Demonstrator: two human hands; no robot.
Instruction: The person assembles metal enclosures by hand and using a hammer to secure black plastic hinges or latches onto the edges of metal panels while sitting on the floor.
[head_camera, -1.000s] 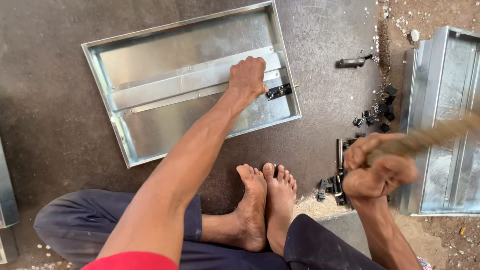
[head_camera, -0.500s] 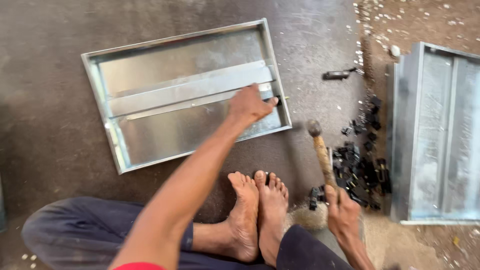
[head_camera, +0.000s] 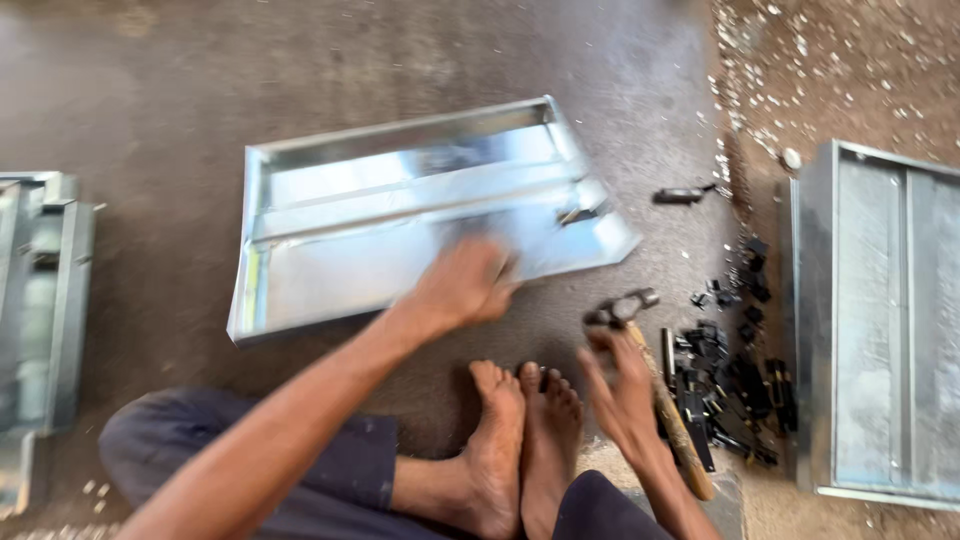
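A shallow galvanised metal tray (head_camera: 330, 270) with a raised strip along its middle lies on the dark floor in front of me. My left hand (head_camera: 465, 285), blurred by motion, is curled over the tray's near edge. A wooden-handled hammer (head_camera: 660, 400) lies on the floor right of my bare feet (head_camera: 520, 440), its steel head pointing away from me. My right hand (head_camera: 620, 385) hovers beside the handle with its fingers spread and nothing gripped.
A second metal tray (head_camera: 880, 330) lies at the right. A pile of small black parts (head_camera: 735, 375) sits between it and the hammer. One black piece (head_camera: 680, 196) lies farther off. Stacked metal pieces (head_camera: 45, 300) are at the left; pale debris (head_camera: 800, 90) at top right.
My right hand brought the hammer down from a raised swing, laid it on the floor and opened. My left hand slid from the tray's middle strip to its near edge, and the tray turned.
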